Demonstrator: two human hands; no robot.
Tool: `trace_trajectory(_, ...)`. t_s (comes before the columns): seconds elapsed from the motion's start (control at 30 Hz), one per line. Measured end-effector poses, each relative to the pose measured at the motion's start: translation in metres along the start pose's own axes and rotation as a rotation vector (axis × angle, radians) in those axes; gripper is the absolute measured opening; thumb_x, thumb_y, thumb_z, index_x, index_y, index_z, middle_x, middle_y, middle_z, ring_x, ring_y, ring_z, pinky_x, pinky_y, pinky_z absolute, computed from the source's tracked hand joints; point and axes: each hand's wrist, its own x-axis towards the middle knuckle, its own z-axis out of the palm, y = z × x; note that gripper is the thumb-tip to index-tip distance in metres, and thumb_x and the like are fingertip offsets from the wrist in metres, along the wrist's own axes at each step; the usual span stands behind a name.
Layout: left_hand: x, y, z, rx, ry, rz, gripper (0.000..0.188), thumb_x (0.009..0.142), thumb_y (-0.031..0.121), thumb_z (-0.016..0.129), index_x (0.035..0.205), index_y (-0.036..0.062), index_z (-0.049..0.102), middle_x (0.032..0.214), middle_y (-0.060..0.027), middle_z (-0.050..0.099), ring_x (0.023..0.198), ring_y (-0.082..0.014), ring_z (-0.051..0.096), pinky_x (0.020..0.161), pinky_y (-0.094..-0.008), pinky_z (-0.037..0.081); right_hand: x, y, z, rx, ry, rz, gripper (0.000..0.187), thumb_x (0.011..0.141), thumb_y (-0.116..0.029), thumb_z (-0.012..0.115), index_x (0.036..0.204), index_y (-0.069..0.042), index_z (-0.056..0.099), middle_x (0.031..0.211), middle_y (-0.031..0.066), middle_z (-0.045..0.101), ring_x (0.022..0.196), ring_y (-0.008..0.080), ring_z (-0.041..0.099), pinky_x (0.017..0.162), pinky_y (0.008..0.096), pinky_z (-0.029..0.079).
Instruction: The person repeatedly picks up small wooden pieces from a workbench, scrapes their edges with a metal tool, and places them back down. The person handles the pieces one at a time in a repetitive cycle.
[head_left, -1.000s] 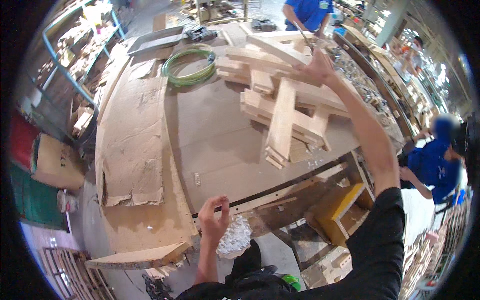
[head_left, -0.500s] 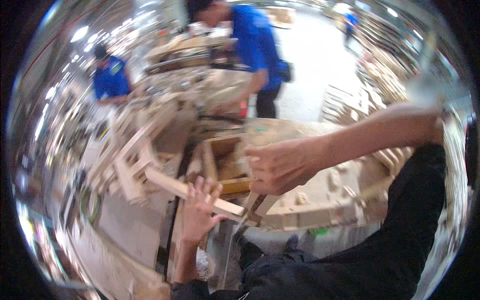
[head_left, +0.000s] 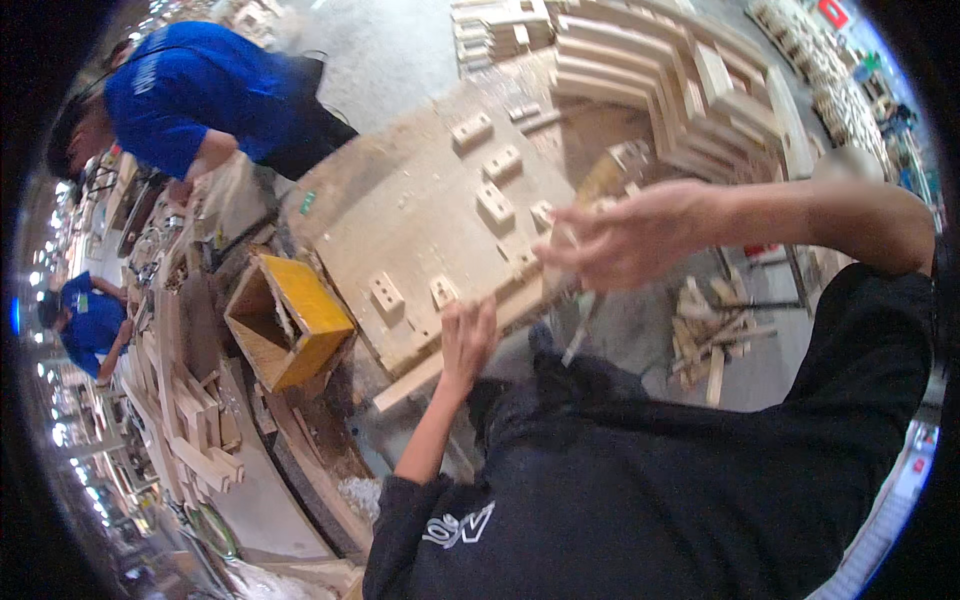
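My left hand (head_left: 468, 345) is closed on a pale wooden strip (head_left: 408, 386) along the near edge of a wooden board (head_left: 390, 195). Just past its fingertips lies a small drilled block (head_left: 443, 291). Over the board's right end my right hand (head_left: 625, 235) is smeared by motion, so its grip does not show clearly. Below it hangs a thin greyish piece (head_left: 579, 330); whether the hand holds it I cannot tell. Beyond that hand is a blurred yellowish object (head_left: 605, 175). More drilled blocks, among them one block (head_left: 494, 204), lie on the board.
A yellow-sided open wooden box (head_left: 310, 305) stands left of the board. Stacked angled wooden frames (head_left: 650, 75) rise at the back right. Wood offcuts (head_left: 715, 325) lie on the floor at right. A co-worker in blue (head_left: 200, 95) bends at upper left; another person (head_left: 90, 315) is farther left.
The view has swung to the right, bringing more of the board and frames into sight. My left hand has gone from flat with fingers spread to curled round the strip, which now lies along the board's edge.
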Motion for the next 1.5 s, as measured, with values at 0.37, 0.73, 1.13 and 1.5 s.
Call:
trace_trajectory(0.37, 0.039, 0.010, 0.033, 0.082, -0.166, 0.116, 0.077, 0.086, 0.037, 0.063, 0.149, 0.0106, 0.027, 0.150, -0.0198, 0.029, 0.140, -0.0359, 0.025, 0.116, -0.0580, 0.009, -0.102, -0.144, 0.008, 0.501, 0.141, 1.941, 0.044, 0.069, -0.030, 0.083, 0.096, -0.003, 0.060, 0.109, 0.0144, 0.060, 0.106, 0.0268, 0.056, 0.089, 0.0389, 0.044)
trace_trajectory(0.73, 0.021, 0.005, 0.028, 0.082, -0.274, -0.015, 0.080, 0.082, 0.036, 0.069, 0.144, 0.0006, 0.032, 0.152, -0.0218, 0.027, 0.144, -0.0349, 0.020, 0.115, -0.0583, 0.006, 0.089, -0.157, 0.080, 0.548, 0.649, 2.215, 0.083, 0.054, -0.036, 0.090, 0.116, 0.001, 0.049, 0.106, 0.0172, 0.052, 0.100, 0.0352, 0.049, 0.095, 0.0494, 0.034)
trace_trajectory(1.13, 0.050, 0.015, 0.047, 0.218, -0.163, -0.021, 0.096, 0.083, 0.058, 0.059, 0.147, -0.0025, 0.022, 0.154, -0.0233, 0.018, 0.145, -0.0366, 0.011, 0.115, -0.0591, 0.001, 0.016, -0.146, 0.093, 0.153, 0.790, 2.282, 0.086, 0.045, -0.051, 0.093, 0.096, -0.003, 0.043, 0.119, 0.0126, 0.051, 0.103, 0.0265, 0.043, 0.085, 0.0373, 0.034)
trace_trajectory(1.5, 0.062, 0.023, 0.050, 0.153, -0.212, -0.015, 0.089, 0.079, 0.043, 0.072, 0.144, 0.0000, 0.029, 0.102, -0.0197, 0.052, 0.090, -0.0367, 0.050, 0.081, -0.0486, 0.039, -0.026, -0.252, 0.116, 0.769, 1.183, 2.498, 0.075, 0.054, -0.035, 0.094, 0.090, -0.010, 0.033, 0.105, 0.0090, 0.062, 0.097, 0.0184, 0.056, 0.090, 0.0325, 0.043)
